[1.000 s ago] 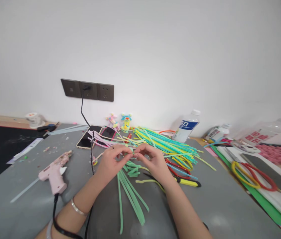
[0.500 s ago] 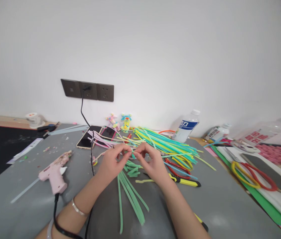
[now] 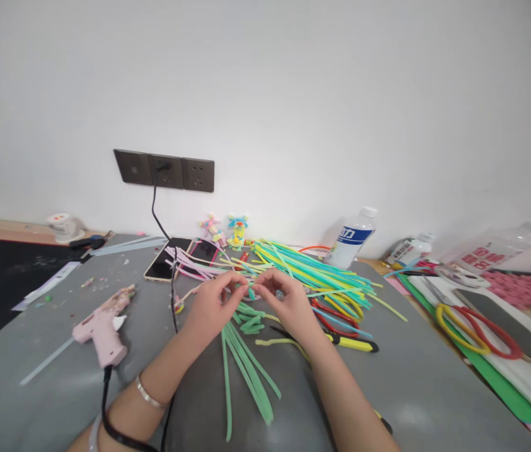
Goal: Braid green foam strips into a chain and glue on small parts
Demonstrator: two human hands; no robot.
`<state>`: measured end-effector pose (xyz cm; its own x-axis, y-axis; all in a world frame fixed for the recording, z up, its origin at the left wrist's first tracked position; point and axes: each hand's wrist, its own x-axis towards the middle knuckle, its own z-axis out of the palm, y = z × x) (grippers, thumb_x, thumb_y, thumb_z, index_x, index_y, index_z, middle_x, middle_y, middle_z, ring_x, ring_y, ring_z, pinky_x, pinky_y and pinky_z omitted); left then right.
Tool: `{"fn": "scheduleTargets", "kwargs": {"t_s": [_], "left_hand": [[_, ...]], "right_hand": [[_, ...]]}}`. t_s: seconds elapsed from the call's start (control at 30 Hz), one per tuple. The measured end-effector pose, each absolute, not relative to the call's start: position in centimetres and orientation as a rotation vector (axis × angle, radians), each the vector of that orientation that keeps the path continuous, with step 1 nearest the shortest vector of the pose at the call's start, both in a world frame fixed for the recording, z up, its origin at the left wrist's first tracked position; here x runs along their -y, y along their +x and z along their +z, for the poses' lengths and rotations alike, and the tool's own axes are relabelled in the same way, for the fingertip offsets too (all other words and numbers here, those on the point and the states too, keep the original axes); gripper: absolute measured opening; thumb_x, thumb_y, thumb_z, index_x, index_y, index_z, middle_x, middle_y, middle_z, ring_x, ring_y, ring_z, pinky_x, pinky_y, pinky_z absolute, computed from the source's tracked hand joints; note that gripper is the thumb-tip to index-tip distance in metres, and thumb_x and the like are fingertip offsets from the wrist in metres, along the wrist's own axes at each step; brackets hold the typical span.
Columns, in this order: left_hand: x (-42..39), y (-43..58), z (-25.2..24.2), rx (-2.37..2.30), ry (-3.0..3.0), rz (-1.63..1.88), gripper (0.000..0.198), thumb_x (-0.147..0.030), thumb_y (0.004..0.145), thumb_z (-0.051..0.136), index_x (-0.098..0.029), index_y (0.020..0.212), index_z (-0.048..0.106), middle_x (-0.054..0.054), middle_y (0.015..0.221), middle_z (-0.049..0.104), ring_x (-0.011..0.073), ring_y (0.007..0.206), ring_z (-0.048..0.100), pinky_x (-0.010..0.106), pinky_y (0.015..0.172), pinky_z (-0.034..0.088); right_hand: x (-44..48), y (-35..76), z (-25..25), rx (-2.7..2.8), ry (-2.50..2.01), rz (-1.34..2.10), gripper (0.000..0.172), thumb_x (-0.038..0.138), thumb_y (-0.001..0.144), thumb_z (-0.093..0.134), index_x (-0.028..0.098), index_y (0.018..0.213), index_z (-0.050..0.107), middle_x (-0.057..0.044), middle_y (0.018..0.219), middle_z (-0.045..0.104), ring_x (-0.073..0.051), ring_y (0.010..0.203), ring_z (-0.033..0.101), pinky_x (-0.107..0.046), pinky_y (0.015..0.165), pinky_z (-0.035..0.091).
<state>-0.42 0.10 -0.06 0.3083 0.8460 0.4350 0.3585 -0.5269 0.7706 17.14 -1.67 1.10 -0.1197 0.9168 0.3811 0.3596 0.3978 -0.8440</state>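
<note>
Fingertips of my left hand and my right hand meet near the middle of the table, both pinched on a small piece of green pipe cleaner. Most of that piece is hidden by the fingers. Just below the hands lie short bent green pieces and a fan of long green pipe cleaners. Behind the right hand spreads a pile of yellow and turquoise pipe cleaners. Pink pipe cleaners lie behind the left hand.
A pink glue gun lies at left, its black cord near my left forearm. Two phones, small pipe-cleaner figures and a bottle stand or lie by the wall. Yellow-handled pliers and scissors are at right.
Both hands stay pinched together in nearly the same place. My right hand has shifted very slightly, showing more of the yellow pipe cleaner beside its wrist.
</note>
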Motion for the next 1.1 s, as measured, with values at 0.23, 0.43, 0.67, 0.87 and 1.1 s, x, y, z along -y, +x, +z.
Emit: {"fn": "scheduleTargets", "kwargs": {"t_s": [0.23,0.43,0.67,0.87,1.1], "left_hand": [[-0.2,-0.5,-0.2,-1.068,2.148,0.972,0.011,-0.022,0.087,0.054,-0.021,0.089,0.065,0.0,0.078,0.07,0.0145,0.064,0.06,0.023,0.057,0.041],[-0.5,-0.6,-0.5,-1.18,2.131,0.97,0.008,-0.021,0.083,0.057,-0.021,0.084,0.065,-0.001,0.074,0.07,0.0146,0.06,0.06,0.023,0.054,0.041],[-1.0,-1.0,-0.4,-1.235,1.924,1.227,0.011,-0.025,0.084,0.057,-0.018,0.086,0.064,0.001,0.079,0.07,0.0123,0.06,0.059,0.021,0.051,0.042],[-0.8,-0.8,-0.7,-1.228,1.94,1.184,0.011,-0.026,0.085,0.056,-0.019,0.089,0.064,0.0,0.079,0.069,0.0114,0.057,0.057,0.021,0.049,0.041],[-0.6,-0.5,-0.7,-1.193,1.937,1.164,0.01,-0.025,0.085,0.056,-0.019,0.087,0.064,0.001,0.082,0.069,0.0131,0.063,0.06,0.022,0.053,0.044]], "right_hand": [[0.8,18.5,0.2,1.846,-1.21,0.801,0.009,0.026,0.084,0.063,0.017,0.082,0.063,0.001,0.068,0.061,-0.013,0.061,0.051,-0.024,0.056,0.038],[0.9,19.0,-0.4,1.951,-1.328,0.738,0.013,0.028,0.082,0.066,0.018,0.077,0.06,0.004,0.065,0.055,-0.013,0.06,0.046,-0.023,0.055,0.034],[3.0,16.5,0.4,2.245,-1.362,0.817,0.032,0.029,0.075,0.075,0.017,0.053,0.056,0.007,0.049,0.05,-0.01,0.051,0.044,-0.027,0.069,0.033],[4.2,15.2,0.4,2.377,-1.526,0.661,0.025,0.028,0.064,0.083,0.018,0.06,0.061,0.005,0.058,0.061,-0.012,0.055,0.05,-0.036,0.083,0.03],[4.3,14.5,-0.2,2.379,-1.61,0.581,0.013,0.018,0.072,0.072,0.018,0.064,0.063,0.001,0.059,0.062,-0.014,0.055,0.05,-0.043,0.086,0.03]]}}
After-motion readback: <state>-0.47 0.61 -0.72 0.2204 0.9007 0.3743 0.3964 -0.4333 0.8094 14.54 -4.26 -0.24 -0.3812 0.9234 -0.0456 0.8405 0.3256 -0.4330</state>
